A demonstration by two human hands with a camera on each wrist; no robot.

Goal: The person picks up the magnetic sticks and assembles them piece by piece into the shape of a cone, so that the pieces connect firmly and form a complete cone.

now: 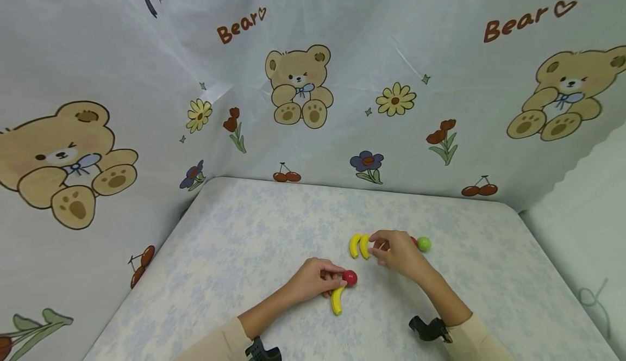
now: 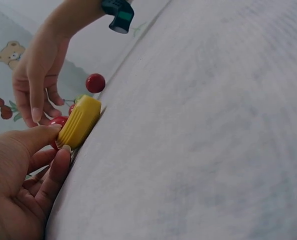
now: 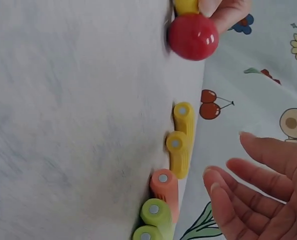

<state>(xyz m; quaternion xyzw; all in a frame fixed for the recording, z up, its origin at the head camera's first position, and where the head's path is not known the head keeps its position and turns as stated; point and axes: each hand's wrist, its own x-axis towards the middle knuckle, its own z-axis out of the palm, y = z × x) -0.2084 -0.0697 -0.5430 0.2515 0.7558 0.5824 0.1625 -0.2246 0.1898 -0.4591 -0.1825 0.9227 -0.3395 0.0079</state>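
My left hand (image 1: 315, 279) pinches a short yellow curved rod (image 1: 337, 302) between thumb and fingers, low over the table. A glossy red ball (image 1: 349, 278) sits against the rod's far end, beside the fingertips. Up close in the left wrist view, the held rod (image 2: 81, 122) has a ribbed side. Farther back, my right hand (image 1: 398, 252) hovers beside two more yellow curved rods (image 1: 359, 246); its relaxed fingers are empty in the right wrist view. There, an orange rod (image 3: 166, 192) and green rods (image 3: 156, 215) continue the row, with round grey discs on their ends.
Behind the right hand, a second red ball (image 1: 413, 240) and a green ball (image 1: 424, 244) are on the pale blue-mottled table (image 1: 235, 230). A bear-printed cloth (image 1: 342, 149) hangs along the back and left. Dark wrist-worn cameras (image 1: 430, 329) are strapped at both cuffs.
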